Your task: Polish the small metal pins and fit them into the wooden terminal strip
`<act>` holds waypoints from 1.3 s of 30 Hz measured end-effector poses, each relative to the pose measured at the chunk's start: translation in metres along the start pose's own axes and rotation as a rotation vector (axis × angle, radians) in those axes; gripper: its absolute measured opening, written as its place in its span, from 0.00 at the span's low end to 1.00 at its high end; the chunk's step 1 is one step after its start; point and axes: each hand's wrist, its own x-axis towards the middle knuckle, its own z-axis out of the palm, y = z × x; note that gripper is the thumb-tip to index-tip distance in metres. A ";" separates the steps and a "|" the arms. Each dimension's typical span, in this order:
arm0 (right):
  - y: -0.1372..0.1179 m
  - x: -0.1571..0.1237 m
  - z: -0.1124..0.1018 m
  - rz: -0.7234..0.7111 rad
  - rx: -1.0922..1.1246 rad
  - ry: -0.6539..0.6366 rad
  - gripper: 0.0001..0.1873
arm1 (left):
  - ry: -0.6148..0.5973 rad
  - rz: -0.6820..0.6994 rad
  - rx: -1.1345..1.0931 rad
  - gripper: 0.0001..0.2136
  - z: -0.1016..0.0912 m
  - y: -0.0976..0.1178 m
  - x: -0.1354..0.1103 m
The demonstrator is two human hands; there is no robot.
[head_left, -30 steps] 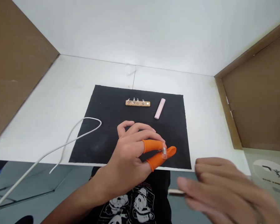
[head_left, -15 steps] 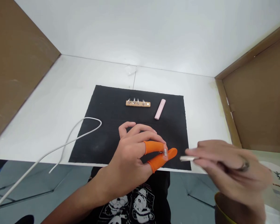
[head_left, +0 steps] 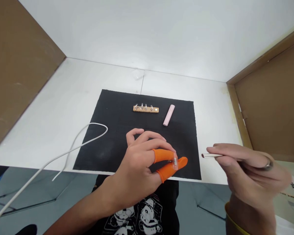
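Observation:
My left hand (head_left: 142, 156) is over the front of the black mat, with orange finger cots on thumb and index finger. Those two fingers pinch a clear false nail (head_left: 175, 162) that has a silvery spot on it. Off the mat's right edge, my right hand (head_left: 250, 169) wears a ring and grips a slim pale stick (head_left: 212, 155). The stick points left and has a dark spot at its end; its other end is hidden in my fingers. The two hands are apart.
On the black mat (head_left: 117, 124) lie a wooden strip (head_left: 150, 110) with several small clear upright pegs and a pink bar (head_left: 169, 115). A white cable (head_left: 71, 150) loops over the left edge. Brown panels (head_left: 271, 98) flank the white table; a clear scrap (head_left: 137, 74) lies behind.
My right hand has moved to the right with the pale stick, away from my left hand. The left hand has barely shifted and keeps its pinch on the false nail.

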 end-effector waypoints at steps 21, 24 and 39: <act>-0.026 0.005 0.011 -0.125 0.042 -0.325 0.07 | -0.008 -0.009 0.004 0.08 -0.002 -0.001 0.000; -0.008 -0.002 0.004 -0.071 0.004 -0.105 0.19 | -0.004 -0.009 0.003 0.08 -0.001 0.000 0.000; 0.001 -0.008 0.005 -0.031 -0.055 0.124 0.25 | 0.000 -0.006 -0.006 0.08 0.001 -0.001 0.000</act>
